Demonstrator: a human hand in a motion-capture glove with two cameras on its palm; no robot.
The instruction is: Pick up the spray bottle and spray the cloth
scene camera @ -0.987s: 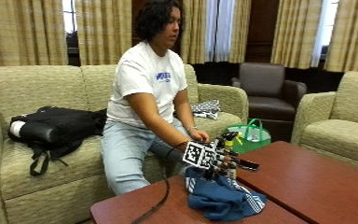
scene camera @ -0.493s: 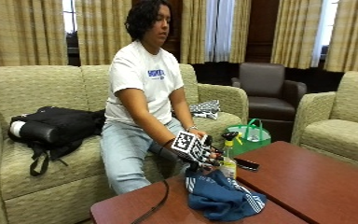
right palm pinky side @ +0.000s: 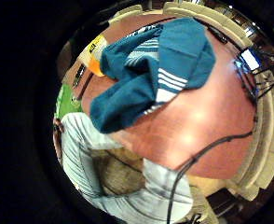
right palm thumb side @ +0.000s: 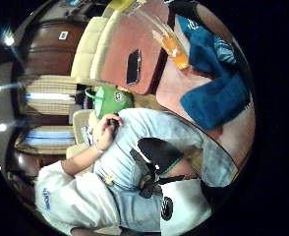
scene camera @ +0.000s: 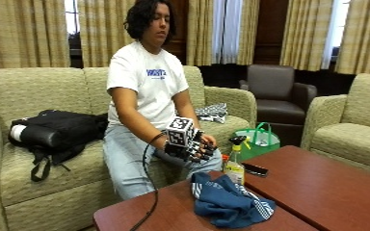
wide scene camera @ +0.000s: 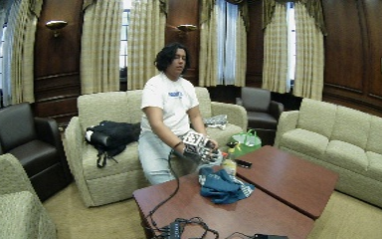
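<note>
The spray bottle (scene camera: 235, 166), clear with orange liquid and a black-and-green trigger, stands upright on the wooden table (scene camera: 313, 183) beside the crumpled blue cloth (scene camera: 230, 202) with white stripes. My gloved right hand (scene camera: 188, 147) hovers over my lap, a little to the sofa side of the bottle and apart from it, its fingers loosely curled and holding nothing. The little finger side palm view shows the cloth (right palm pinky side: 151, 74) on the table with the bottle (right palm pinky side: 94, 53) beside it. The bottle (right palm thumb side: 174, 49) and cloth (right palm thumb side: 213, 88) also show in the thumb side palm view.
A black phone-like object (scene camera: 254, 169) lies on the table behind the bottle. A green bag (scene camera: 257, 139) stands on the floor by the sofa and a black backpack (scene camera: 57, 132) lies on the sofa. My bare left hand (right palm thumb side: 107, 130) rests on my lap. A cable (scene camera: 148, 192) trails over the table's near edge.
My gloved hand has drawn back from the bottle toward my lap. The bottle stays standing on the table and the cloth has not moved.
</note>
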